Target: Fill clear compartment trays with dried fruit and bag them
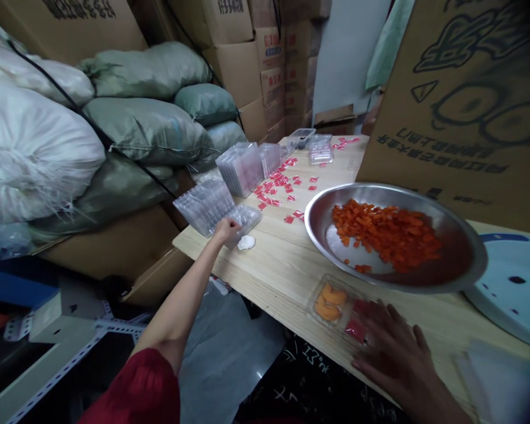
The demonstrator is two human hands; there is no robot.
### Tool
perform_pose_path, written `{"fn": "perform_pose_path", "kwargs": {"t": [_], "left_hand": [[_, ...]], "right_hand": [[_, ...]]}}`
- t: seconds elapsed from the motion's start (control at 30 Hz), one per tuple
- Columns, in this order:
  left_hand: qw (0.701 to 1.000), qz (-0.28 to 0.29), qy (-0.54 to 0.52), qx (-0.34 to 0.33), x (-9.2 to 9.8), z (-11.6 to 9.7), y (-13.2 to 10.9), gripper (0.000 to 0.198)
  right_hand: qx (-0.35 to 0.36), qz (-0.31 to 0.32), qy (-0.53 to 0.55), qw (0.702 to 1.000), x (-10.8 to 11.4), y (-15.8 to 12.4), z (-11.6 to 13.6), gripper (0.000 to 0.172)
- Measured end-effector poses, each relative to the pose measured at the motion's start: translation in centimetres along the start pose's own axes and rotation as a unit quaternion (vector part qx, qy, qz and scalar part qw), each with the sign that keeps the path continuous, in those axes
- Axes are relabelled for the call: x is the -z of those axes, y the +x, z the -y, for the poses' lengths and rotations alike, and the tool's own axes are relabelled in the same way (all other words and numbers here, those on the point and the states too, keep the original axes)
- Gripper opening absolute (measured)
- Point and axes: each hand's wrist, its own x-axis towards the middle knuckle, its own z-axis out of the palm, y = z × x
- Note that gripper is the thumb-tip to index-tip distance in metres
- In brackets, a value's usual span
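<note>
My left hand [225, 232] reaches far out with its fingers closed at the edge of a clear plastic tray [247, 218], in front of a leaning row of similar trays [205, 206]. Just beside it on the table lies a crumpled white piece [246, 242]. Close to me, my right hand [391, 347] is stretched out, fingers apart, over the right part of another clear tray [313, 303]. Orange curved pieces [330, 301] fill that tray's left section, and a red packet [357, 321] shows next to my fingers. The hand hides the tray's right end.
A steel bowl [311, 227] of small orange-red pieces [388, 232] stands behind my right hand. Red packets [274, 191] are scattered over the wooden table [274, 265]. More tray stacks [241, 168] stand farther back. A large carton [459, 118] borders the right, stuffed sacks [145, 126] the left.
</note>
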Motion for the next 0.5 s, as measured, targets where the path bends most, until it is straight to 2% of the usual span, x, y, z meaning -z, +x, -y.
{"fn": "perform_pose_path", "kwargs": {"t": [0.27,0.5], "left_hand": [[0.999,0.025,-0.042,0.016,-0.5,1.1,-0.2,0.039],[0.995,0.023,-0.100,0.016,-0.3,1.4,0.4,0.035]], "right_hand": [[-0.023,0.014,0.021,0.999,1.6,-0.7,1.2,0.067],[-0.035,0.023,0.050,0.998,1.6,-0.1,1.6,0.061]]}}
